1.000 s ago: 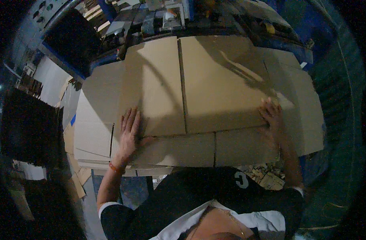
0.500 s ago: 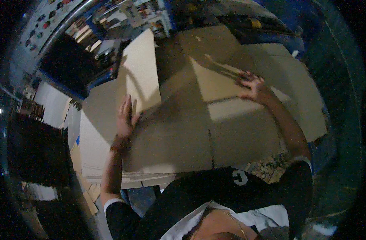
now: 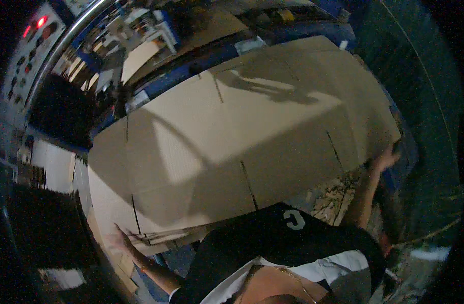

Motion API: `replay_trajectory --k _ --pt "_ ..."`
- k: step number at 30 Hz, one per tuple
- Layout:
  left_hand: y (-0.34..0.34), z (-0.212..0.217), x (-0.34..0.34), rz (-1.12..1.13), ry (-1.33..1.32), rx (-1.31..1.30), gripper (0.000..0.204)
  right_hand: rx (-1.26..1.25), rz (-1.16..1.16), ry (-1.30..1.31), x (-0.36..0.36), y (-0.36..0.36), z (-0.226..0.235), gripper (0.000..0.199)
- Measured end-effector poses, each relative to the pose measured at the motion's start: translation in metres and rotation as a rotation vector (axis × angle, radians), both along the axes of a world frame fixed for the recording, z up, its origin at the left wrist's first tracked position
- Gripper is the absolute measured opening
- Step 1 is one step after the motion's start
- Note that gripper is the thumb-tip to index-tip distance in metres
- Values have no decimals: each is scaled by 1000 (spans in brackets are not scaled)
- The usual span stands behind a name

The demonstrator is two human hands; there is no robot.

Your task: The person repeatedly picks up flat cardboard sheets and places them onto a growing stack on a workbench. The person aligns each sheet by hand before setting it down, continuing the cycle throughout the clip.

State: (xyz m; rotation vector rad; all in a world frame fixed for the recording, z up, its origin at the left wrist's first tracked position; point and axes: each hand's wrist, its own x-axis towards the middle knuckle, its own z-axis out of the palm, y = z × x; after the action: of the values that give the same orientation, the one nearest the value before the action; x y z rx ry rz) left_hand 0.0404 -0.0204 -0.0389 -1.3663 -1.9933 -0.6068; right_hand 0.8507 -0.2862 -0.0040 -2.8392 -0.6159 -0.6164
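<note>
A large flat sheet of brown cardboard (image 3: 287,147) lies before me, with dark slots cut in from its long edges and crease lines across it. Layered board edges show beneath its near left side. My left hand (image 3: 121,240) is at the near left corner, fingers apart, next to the sheet's edge. Beyond the right end, beside the right corner, is my right hand (image 3: 385,159), slightly blurred, its fingers stretched out. Whether either hand touches the board I cannot tell. Shadows fall across the sheet.
Behind the sheet runs a blue machine edge (image 3: 191,76). A metal rail (image 3: 85,23) and a control panel (image 3: 32,50) with red lights stand at far left. Cardboard scraps (image 3: 331,200) lie in a heap near my right side. A green surface (image 3: 409,86) is at right.
Both hands have moved apart and outward, the left toward the near left corner, the right to the right end. The separate, raised cardboard pieces no longer show; one broad sheet lies flat.
</note>
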Motion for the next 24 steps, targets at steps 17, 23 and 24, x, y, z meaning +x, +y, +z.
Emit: replay_trajectory --k 17,23,24 --pt "-20 24 22 -147 -862 184 58 965 631 -23 -39 56 192 49" --pt "-16 26 10 -1414 -1951 134 45 -137 979 -326 -143 24 91 30" --pt "-22 34 24 -1040 -1680 200 44 -113 1236 -256 -161 25 74 26"
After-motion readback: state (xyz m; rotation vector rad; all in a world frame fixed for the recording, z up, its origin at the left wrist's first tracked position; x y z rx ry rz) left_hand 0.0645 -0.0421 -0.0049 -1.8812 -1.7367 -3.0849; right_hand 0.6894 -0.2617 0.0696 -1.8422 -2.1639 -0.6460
